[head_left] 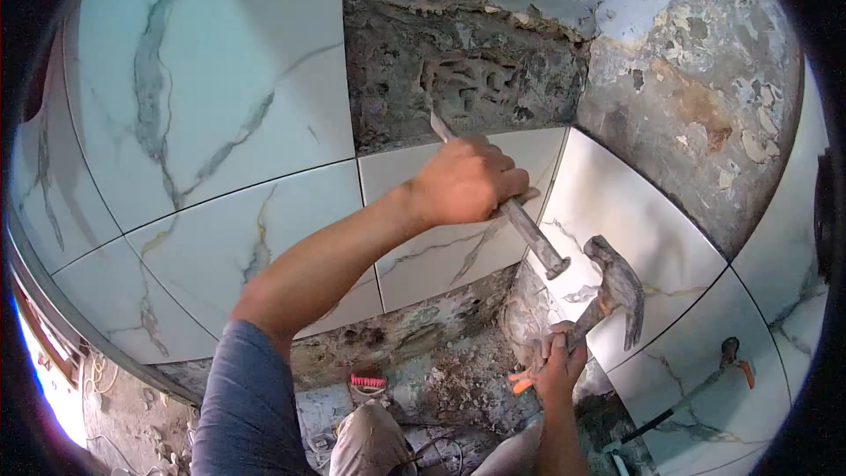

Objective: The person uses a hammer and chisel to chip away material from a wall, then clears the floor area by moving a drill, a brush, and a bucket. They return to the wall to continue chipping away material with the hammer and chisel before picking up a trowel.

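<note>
Corner of a room under tiling: white tiles (229, 62) with grey veins cover most of the wall left of the chisel (533, 240) and the area behind it. Bare rough patch (493, 44) sits above the chisel, edges ragged, surface pitted with gouge marks. Second stripped wall area (705, 106), flaky paint and grey cement, up and to the right of the chisel.

Left hand (467, 181) closed round the chisel's upper shaft, fist tight, arm in a blue sleeve (251, 397). Chisel slants: narrow tip up-left at the lower part of the rough patch, blunt end down-right. Tip looks close to the cement; can't tell if touching.

Right hand (557, 372), below the chisel, grips a claw hammer (619, 282) by the handle. Hammer head up, just right of the chisel's blunt end, apart from it, claw pointing down. Orange bit of handle shows below the fingers.

Floor (485, 388) below the chisel: dusty, broken rubble. Pink brush (367, 382) lies down-left of the chisel. Person's knee (370, 441) at the bottom, below the brush. Down-right of the chisel, a pipe fitting (730, 353) with an orange handle sticks out of the tiles; dark hose (674, 410) runs down-left from it.
</note>
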A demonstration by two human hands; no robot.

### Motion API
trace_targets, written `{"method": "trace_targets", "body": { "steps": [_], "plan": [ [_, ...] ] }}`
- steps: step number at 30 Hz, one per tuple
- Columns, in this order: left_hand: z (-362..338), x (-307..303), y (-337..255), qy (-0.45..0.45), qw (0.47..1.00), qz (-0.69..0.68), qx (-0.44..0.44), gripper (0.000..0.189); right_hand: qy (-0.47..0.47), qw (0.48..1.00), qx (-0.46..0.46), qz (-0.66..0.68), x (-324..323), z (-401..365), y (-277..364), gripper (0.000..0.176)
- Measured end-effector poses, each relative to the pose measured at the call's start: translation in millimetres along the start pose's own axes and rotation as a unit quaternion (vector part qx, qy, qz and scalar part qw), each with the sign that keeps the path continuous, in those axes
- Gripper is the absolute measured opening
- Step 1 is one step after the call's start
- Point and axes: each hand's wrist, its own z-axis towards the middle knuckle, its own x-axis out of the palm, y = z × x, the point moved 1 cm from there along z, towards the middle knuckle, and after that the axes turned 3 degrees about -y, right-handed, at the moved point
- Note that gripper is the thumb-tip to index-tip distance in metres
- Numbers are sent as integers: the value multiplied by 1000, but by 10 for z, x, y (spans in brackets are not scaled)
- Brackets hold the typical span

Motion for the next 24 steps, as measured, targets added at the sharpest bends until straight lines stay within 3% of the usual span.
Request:
{"method": "trace_targets", "body": {
  "steps": [2, 8, 11, 12, 14, 15, 16, 18, 24],
  "plan": [
    [-21, 34, 75, -14, 1000, -7, -7, 23, -12, 997, -20, 70, 127, -123, 78, 14],
    [-59, 82, 218, -64, 997, 5, -34, 31, -9, 997, -28, 69, 193, -296, 242, 17],
    [-30, 27, 208, -67, 996, -10, -64, 30, -92, 989, -64, 92, 288, -409, 388, 22],
    [-27, 11, 211, -67, 995, -10, -67, 30, -92, 990, -61, 90, 289, -439, 442, 22],
    [-12, 3, 238, -87, 992, -39, -87, 29, -13, 974, -58, 221, 332, -480, 573, 23],
    [2, -1, 254, -89, 992, -36, -86, 29, -16, 984, -162, 66, 412, -459, 765, 25],
    [14, -1, 252, -94, 990, -40, -101, 29, -14, 984, -165, 65, 473, -453, 850, 25],
    [37, -14, 217, -99, 987, -44, -117, 29, 1, 963, -266, 53, 595, -505, 949, 26],
    [84, -75, 216, -113, 981, -18, -155, 28, 5, 970, -229, 84, 762, -483, 796, 24]
  ]
}}
